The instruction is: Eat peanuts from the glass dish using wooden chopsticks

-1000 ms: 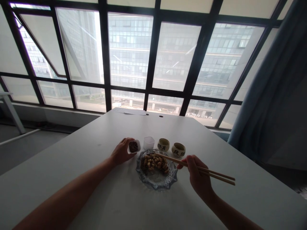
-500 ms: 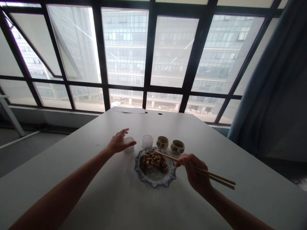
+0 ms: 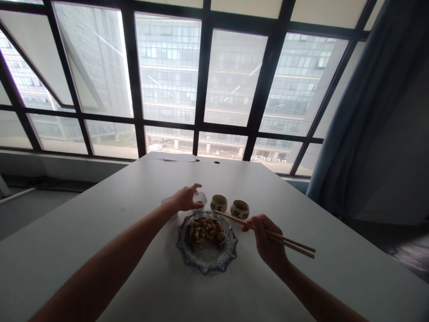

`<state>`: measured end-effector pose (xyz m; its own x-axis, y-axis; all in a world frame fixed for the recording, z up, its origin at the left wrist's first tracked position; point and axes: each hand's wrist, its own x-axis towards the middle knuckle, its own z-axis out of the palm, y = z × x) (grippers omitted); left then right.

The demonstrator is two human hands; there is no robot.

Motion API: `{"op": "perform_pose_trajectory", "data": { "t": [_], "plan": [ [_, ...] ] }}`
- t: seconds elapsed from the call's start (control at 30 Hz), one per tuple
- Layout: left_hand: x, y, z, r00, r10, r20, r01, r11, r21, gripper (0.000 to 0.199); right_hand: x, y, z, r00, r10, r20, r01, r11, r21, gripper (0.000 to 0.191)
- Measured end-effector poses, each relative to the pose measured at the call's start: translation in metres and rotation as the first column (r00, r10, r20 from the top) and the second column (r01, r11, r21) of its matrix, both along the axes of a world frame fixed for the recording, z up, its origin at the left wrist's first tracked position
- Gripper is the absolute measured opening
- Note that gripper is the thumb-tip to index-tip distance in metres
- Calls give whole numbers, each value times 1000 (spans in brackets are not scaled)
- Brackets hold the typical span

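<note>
My left hand (image 3: 185,199) is at the near left side of a translucent plastic cup (image 3: 202,197), thumb and fingers apart; whether it touches the cup I cannot tell. A second translucent cup (image 3: 165,201) is mostly hidden behind my left wrist. My right hand (image 3: 269,239) is closed around a pair of wooden chopsticks (image 3: 291,243), their tips pointing left above the far rim of a scalloped glass dish (image 3: 208,266). Small brown nut-like pieces (image 3: 206,231) are heaped in the dish's far half. Its near part shows bare glass.
Behind the dish stand two round cream cups with dark characters, the left cup (image 3: 219,203) and the right cup (image 3: 240,209). Papers (image 3: 177,157) lie at the white table's (image 3: 261,183) far edge, before the windows. A blue curtain (image 3: 348,129) hangs at right.
My left hand has moved right, from the left translucent cup to the other one. My right hand still holds the chopsticks. The view has shifted slightly.
</note>
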<state>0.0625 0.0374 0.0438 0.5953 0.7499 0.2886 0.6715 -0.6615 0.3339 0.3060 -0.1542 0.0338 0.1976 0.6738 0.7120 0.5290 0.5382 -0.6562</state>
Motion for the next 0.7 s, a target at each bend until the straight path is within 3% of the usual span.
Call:
{"op": "perform_pose_trajectory", "data": {
  "t": [0.13,0.37,0.47,0.53,0.7],
  "plan": [
    [-11,-4,0,987,-157,-13,158,980,119,76,-1,-1,-1,1000,11,-13,-11,1000,8,41],
    [-19,-2,-6,983,-185,-5,183,965,186,73,-14,10,4,999,25,31,-27,998,56,38],
    [-20,1,-7,980,-197,-16,196,962,191,74,-28,31,12,983,83,163,-103,988,116,36],
    [-21,2,-8,978,-210,-6,207,958,200,74,-37,49,15,935,108,337,-166,975,147,35],
    [-23,-2,-6,981,-195,1,191,961,198,71,-47,80,16,855,184,485,-223,975,23,37]
  ]
}}
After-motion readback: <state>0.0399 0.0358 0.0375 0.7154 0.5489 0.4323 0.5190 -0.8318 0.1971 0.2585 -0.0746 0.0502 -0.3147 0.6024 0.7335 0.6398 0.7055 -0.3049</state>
